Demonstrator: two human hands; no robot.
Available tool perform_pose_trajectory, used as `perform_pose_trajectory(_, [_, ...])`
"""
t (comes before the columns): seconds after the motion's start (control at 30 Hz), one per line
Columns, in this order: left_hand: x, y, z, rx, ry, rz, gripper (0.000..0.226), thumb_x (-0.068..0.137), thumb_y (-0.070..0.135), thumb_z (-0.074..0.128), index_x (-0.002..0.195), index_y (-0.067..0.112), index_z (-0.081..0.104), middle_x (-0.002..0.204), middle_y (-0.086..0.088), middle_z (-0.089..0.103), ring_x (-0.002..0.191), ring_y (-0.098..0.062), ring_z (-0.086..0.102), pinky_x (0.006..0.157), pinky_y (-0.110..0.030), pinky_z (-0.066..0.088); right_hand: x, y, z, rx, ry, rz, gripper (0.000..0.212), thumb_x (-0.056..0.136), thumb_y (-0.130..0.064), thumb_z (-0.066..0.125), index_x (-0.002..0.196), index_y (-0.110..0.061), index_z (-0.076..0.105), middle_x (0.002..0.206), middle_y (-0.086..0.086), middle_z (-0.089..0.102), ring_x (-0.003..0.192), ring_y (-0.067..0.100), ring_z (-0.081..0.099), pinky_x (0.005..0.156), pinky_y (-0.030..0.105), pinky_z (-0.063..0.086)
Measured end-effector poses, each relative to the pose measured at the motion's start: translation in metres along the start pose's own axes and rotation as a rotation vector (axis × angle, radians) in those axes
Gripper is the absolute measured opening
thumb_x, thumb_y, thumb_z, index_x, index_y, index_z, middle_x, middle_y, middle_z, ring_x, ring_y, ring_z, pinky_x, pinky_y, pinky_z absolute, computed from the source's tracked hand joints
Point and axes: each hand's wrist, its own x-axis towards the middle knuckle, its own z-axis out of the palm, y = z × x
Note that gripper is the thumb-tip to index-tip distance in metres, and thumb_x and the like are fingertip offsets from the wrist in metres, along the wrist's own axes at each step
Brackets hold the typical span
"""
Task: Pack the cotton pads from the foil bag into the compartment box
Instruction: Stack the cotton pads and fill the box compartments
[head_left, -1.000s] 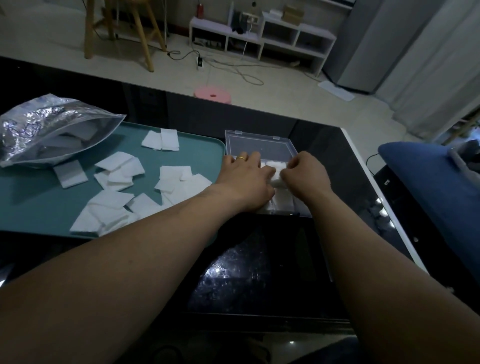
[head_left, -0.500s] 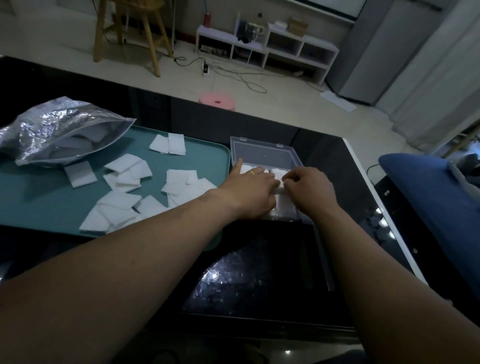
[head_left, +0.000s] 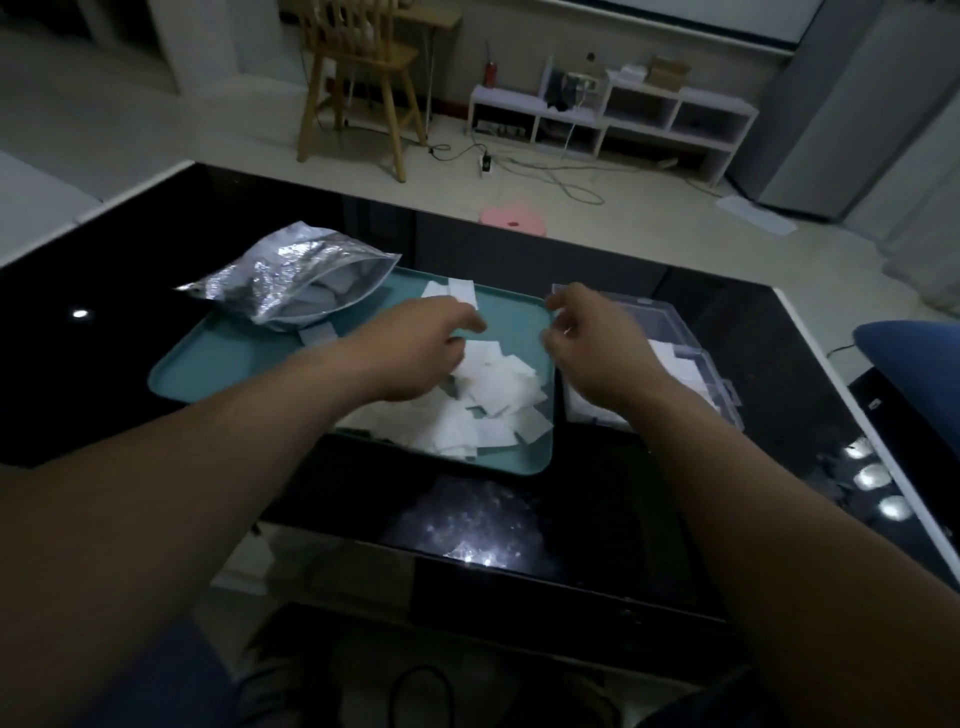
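Several white square cotton pads (head_left: 496, 395) lie loose on a teal tray (head_left: 218, 358). A silver foil bag (head_left: 291, 278) lies open-mouthed at the tray's far left corner, with pads showing inside. The clear compartment box (head_left: 691, 338) sits right of the tray, lid back, with white pads in it. My left hand (head_left: 415, 348) hovers over the pile, fingers curled downward, holding nothing I can see. My right hand (head_left: 592, 343) hangs over the tray's right rim beside the box, fingers loosely curled and empty.
The tray and box rest on a glossy black table (head_left: 519, 519) whose white right edge runs diagonally. A blue cushion (head_left: 914, 353) lies off the table to the right. A wooden chair, a white shelf, cables and a pink stool are on the floor beyond.
Both hands left the compartment box and moved left; they now hover over the pads on the tray. The camera view also shifted left and up.
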Motion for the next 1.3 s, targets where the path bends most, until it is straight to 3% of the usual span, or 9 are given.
perform_pose_trajectory(0.2, [-0.046,-0.041,-0.011,0.069,-0.158,-0.087,0.039,0.096,0.039,0.064,0.131,0.028,0.052,0.134,0.000,0.051,0.111,-0.021,0.058,0.095,-0.035,0.046,-0.019,-0.045,0.029,-0.167,-0.323,-0.030,0.032,0.097,-0.041,0.066,0.128,-0.031,0.063,0.116,-0.007,0.072,0.100,0.019,0.067,0.090,0.035,0.055])
perform_pose_trajectory(0.33, [-0.053,-0.044,-0.002,0.161,-0.243,-0.173,0.067,0.083,0.062,0.069,0.136,0.030,0.043,0.137,-0.006,0.047,0.115,-0.029,0.058,0.094,-0.039,0.047,-0.032,-0.061,0.044,-0.183,-0.332,-0.037,0.048,0.090,-0.055,0.071,0.130,-0.030,0.061,0.118,-0.003,0.071,0.105,0.022,0.065,0.091,0.035,0.053])
perform_pose_trajectory(0.43, [-0.050,-0.045,0.005,0.182,-0.301,-0.153,0.065,0.086,0.053,0.067,0.141,0.034,0.039,0.144,-0.009,0.042,0.119,-0.031,0.057,0.097,-0.042,0.047,-0.039,-0.065,0.056,-0.203,-0.355,-0.091,0.059,0.085,-0.054,0.075,0.136,-0.029,0.059,0.124,-0.001,0.066,0.110,0.022,0.063,0.093,0.036,0.052])
perform_pose_trajectory(0.57, [-0.045,-0.046,0.006,0.179,-0.259,-0.110,0.038,0.098,0.041,0.055,0.131,0.023,0.052,0.135,-0.010,0.048,0.115,-0.030,0.058,0.088,-0.037,0.045,-0.032,-0.066,0.072,-0.256,-0.382,-0.129,0.058,0.084,-0.051,0.075,0.136,-0.033,0.057,0.128,0.000,0.058,0.114,0.022,0.060,0.096,0.037,0.050])
perform_pose_trajectory(0.77, [-0.031,-0.046,0.005,0.194,-0.017,-0.058,0.015,0.096,0.028,0.054,0.104,0.020,0.065,0.109,-0.006,0.068,0.103,-0.030,0.064,0.069,-0.033,0.037,-0.015,-0.060,0.070,-0.205,-0.340,-0.137,0.047,0.087,-0.048,0.069,0.130,-0.032,0.060,0.122,-0.001,0.062,0.110,0.024,0.063,0.095,0.041,0.052])
perform_pose_trajectory(0.9, [-0.020,-0.044,-0.007,-0.001,0.141,-0.052,0.015,0.094,0.018,0.049,0.093,0.016,0.064,0.096,-0.006,0.068,0.090,-0.029,0.062,0.065,-0.035,0.038,-0.003,-0.062,0.054,0.079,-0.257,-0.039,0.044,0.092,-0.029,0.067,0.135,-0.025,0.057,0.120,-0.005,0.063,0.102,0.020,0.067,0.085,0.039,0.059])
perform_pose_trajectory(1.07, [-0.014,-0.040,-0.010,-0.200,0.130,-0.066,0.014,0.094,0.014,0.054,0.094,0.010,0.068,0.089,-0.005,0.069,0.084,-0.024,0.061,0.069,-0.036,0.046,-0.001,-0.062,0.051,0.400,-0.245,0.063,0.051,0.093,-0.018,0.064,0.142,-0.026,0.054,0.124,-0.007,0.063,0.098,0.010,0.067,0.074,0.029,0.059])
perform_pose_trajectory(1.2, [-0.013,-0.042,-0.001,-0.228,0.077,-0.104,0.014,0.094,0.012,0.054,0.094,0.011,0.068,0.088,-0.003,0.066,0.085,-0.024,0.061,0.066,-0.033,0.041,0.002,-0.059,0.060,0.464,-0.268,0.086,0.007,0.095,-0.020,0.069,0.102,-0.022,0.069,0.087,0.005,0.075,0.070,0.020,0.067,0.069,0.050,0.061])
perform_pose_trajectory(1.3, [-0.011,-0.041,-0.001,-0.313,0.097,-0.143,0.014,0.095,0.011,0.055,0.098,0.009,0.068,0.092,-0.004,0.068,0.087,-0.023,0.063,0.068,-0.032,0.043,0.002,-0.061,0.064,0.453,-0.237,0.095,0.014,0.095,-0.028,0.073,0.084,-0.022,0.066,0.069,0.001,0.065,0.057,0.017,0.059,0.054,0.038,0.054])
